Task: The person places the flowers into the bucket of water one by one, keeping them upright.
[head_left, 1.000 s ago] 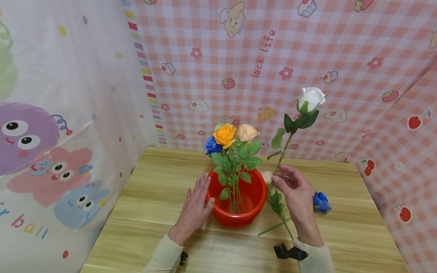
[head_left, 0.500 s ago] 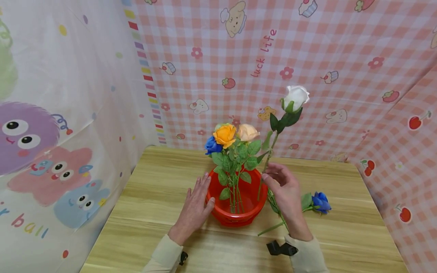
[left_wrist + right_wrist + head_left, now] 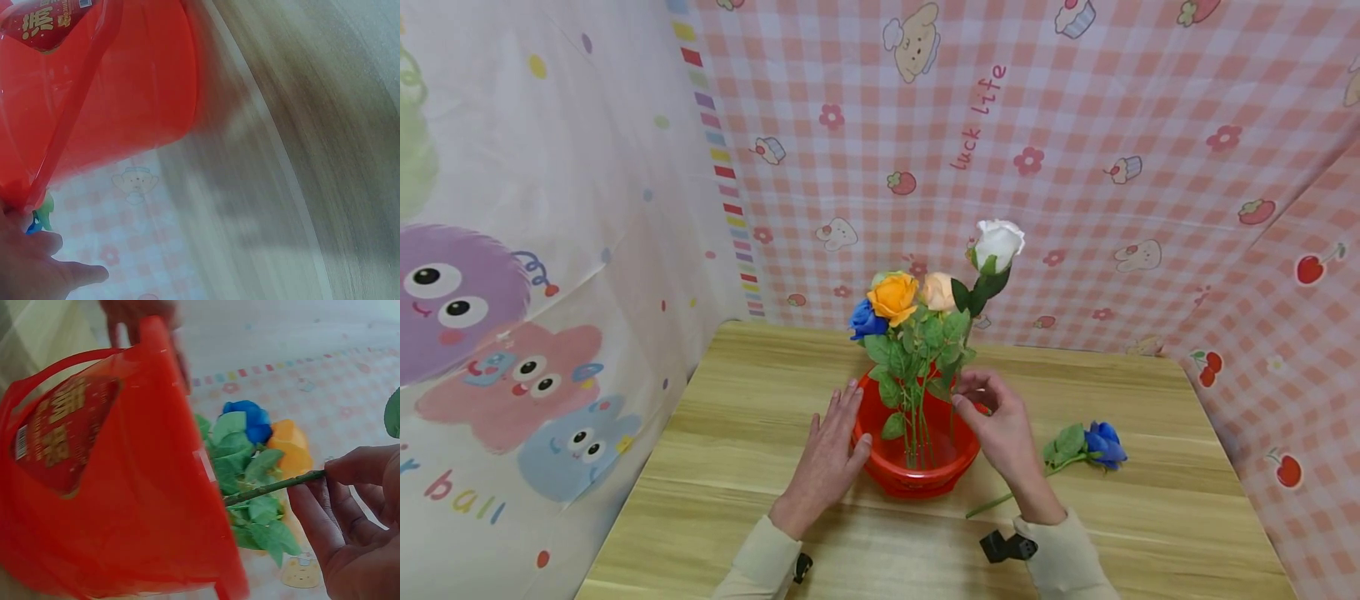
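White rose [image 3: 988,286]: white bloom with frilled edge, green sepals, dark leaves, thin green stem. Bloom points up; long axis nearly upright, leaning slightly towards right edge of desk [image 3: 700,467]. Lower stem goes down into red bucket [image 3: 921,478], between left and right desk edges. Right grip [image 3: 1003,421] pinches stem between thumb and fingers. Left grip [image 3: 823,458] is released, fingers resting straight at bucket's rim. Blue rose [image 3: 1103,447] lies nearer right edge.

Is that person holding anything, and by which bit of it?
Yes: the right hand's grip pinches the white rose by its stem, above the red bucket. The left hand's grip just rests against the bucket.
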`<state>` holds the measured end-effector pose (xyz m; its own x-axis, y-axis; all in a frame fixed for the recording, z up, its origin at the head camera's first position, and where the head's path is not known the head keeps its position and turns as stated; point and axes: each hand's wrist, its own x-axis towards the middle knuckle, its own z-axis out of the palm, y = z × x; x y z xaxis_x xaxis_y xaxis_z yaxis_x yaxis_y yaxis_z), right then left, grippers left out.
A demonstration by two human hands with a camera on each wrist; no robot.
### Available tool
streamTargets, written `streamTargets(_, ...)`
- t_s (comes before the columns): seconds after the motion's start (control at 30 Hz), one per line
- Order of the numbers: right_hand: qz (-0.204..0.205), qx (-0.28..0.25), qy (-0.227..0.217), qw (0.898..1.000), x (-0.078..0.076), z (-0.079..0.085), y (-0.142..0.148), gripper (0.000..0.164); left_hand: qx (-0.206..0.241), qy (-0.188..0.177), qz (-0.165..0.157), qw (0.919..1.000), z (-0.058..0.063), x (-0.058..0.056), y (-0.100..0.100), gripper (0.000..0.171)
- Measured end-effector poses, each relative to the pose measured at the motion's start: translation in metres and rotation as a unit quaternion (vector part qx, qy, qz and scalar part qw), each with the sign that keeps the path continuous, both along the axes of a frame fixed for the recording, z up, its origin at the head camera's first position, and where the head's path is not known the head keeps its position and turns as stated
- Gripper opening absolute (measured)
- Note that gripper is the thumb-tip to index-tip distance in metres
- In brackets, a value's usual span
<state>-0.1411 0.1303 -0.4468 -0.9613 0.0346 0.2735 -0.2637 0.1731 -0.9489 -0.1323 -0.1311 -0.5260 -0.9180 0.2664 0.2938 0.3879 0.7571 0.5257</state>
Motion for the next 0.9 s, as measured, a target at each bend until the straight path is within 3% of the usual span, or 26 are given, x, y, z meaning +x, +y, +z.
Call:
streamTargets(0.5, 0.034, 0.114, -0.003, 0.993, -0.01, -0.013, -0.011, 0.025, 0.0, -0.003, -0.001, 1.0, 0.002, 0.0, 0.0, 0.068)
streamTargets(0.9, 0.056, 0.155, -0.022, 0.986, -0.019, -0.019, -0.017, 0.025, 0.0, 0.005, -0.002, 1.0, 0.002, 0.0, 0.001, 0.068)
